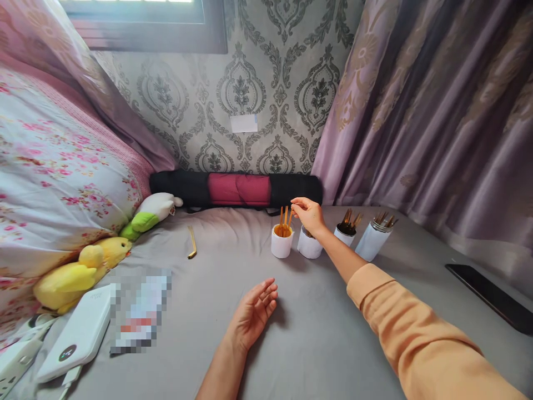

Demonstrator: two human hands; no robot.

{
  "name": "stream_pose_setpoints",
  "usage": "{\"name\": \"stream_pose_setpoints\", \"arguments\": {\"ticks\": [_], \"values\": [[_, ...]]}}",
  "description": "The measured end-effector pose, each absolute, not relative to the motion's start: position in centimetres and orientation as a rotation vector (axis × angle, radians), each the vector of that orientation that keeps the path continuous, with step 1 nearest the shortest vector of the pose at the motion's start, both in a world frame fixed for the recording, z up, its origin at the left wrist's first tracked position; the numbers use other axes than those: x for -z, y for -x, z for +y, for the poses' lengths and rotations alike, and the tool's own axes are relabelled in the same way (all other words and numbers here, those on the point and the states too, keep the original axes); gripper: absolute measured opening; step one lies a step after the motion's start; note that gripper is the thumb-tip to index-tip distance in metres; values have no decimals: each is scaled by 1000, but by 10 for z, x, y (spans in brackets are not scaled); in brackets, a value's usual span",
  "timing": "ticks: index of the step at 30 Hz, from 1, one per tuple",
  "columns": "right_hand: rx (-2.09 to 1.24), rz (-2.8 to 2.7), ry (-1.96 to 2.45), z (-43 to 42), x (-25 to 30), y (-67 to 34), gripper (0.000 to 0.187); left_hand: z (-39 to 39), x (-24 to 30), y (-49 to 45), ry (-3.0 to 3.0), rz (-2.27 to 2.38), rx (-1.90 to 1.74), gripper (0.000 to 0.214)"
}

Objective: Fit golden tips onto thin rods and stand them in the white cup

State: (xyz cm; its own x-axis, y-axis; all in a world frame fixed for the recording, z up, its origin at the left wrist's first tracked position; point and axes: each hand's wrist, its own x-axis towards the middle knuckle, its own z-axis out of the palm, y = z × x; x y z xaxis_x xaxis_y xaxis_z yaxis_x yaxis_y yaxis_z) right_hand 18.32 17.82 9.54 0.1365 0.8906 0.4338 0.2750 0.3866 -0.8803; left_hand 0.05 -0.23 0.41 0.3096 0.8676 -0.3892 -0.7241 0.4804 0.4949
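Note:
My right hand (308, 214) reaches out over a row of white cups on the grey bed sheet. Its fingertips are pinched on a thin gold-coloured stick that stands in the leftmost cup (282, 240), which holds several such sticks. A second cup (310, 245) sits right under my wrist, mostly hidden. Two more cups (345, 230) (373, 238) to the right hold darker utensils. My left hand (253, 314) rests on the sheet nearer to me, palm up, fingers loosely spread and holding nothing.
One gold piece (192, 241) lies loose on the sheet to the left. A black and red rolled bag (235, 189) lies along the wall. Plush toys (81, 269), a white power bank (79, 331) and a power strip sit at left. A dark phone (491, 296) lies at right.

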Motion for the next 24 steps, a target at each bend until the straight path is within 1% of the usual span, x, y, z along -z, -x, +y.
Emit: {"name": "stream_pose_setpoints", "arguments": {"ticks": [24], "values": [[-612, -1435, 1176, 185, -80, -181, 22, -4, -10, -1, -248, 696, -1071, 28]]}}
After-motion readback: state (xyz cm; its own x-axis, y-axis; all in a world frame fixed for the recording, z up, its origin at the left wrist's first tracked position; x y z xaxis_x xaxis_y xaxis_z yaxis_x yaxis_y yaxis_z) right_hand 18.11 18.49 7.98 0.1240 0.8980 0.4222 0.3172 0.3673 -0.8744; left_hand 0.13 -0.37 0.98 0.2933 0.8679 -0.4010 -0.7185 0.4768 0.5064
